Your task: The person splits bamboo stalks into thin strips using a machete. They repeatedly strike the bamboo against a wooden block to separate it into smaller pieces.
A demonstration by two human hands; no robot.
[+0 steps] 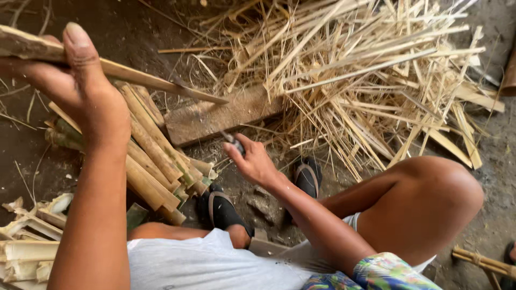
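My left hand (80, 86) is raised at the upper left and grips a long pointed bamboo strip (140, 78) that slants down to the right. My right hand (252, 161) is lower, near the middle, closed on a small dark knife (234, 142) whose blade points toward a flat wooden block (215, 118) on the ground. The strip's tip hangs just above that block. Both forearms reach out from my body, and my bent knee (430, 198) is at the right.
A stack of split bamboo pieces (156, 161) lies left of the block. A big heap of pale bamboo shavings (371, 80) covers the upper right. Cut bamboo ends (27, 241) sit at lower left. My feet in black sandals (223, 212) rest on the dirt ground.
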